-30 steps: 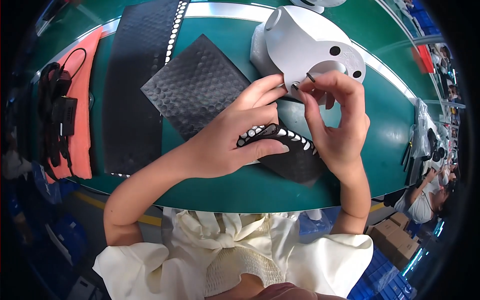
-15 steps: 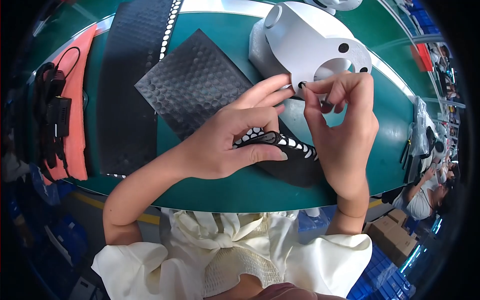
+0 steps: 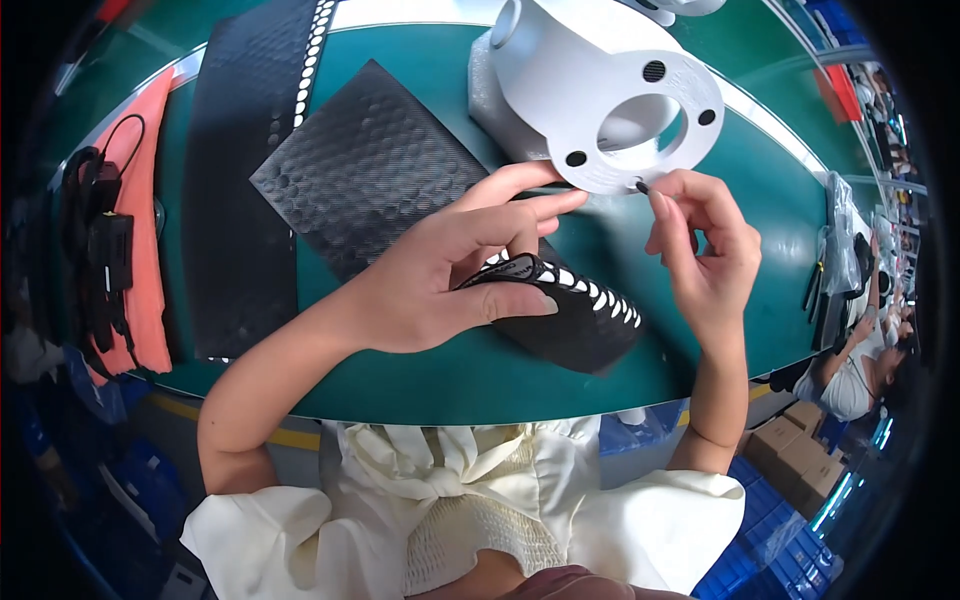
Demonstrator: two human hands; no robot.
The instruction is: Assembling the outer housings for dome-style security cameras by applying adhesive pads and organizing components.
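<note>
My left hand point(image 3: 425, 280) grips a folded black sheet of round stickers point(image 3: 575, 335) between thumb and fingers; white dots run along its edge. Its outstretched fingers reach the lower left rim of a white plastic housing point(image 3: 545, 75). The housing's ring-shaped face is turned toward me, with three black round pads point(image 3: 654, 71) stuck on it. At the ring's lower edge, my right hand point(image 3: 712, 250) pinches a small black pad point(image 3: 642, 187) between thumb and index finger. The pad is at a small recess there; whether it touches cannot be made out.
A black textured sheet point(image 3: 365, 165) lies on the green table beside a long black strip point(image 3: 240, 190) with white dots. At left, an orange cloth point(image 3: 150, 290) carries black cabled devices point(image 3: 118, 240). Clear plastic wrapping point(image 3: 842, 240) lies at the right edge. Another person point(image 3: 850, 375) sits beyond.
My right hand has moved from a pad at the ring's lower left to the bottom edge, a small pad in its pinch. More of the ring shows. My left hand still grips the folded sheet.
</note>
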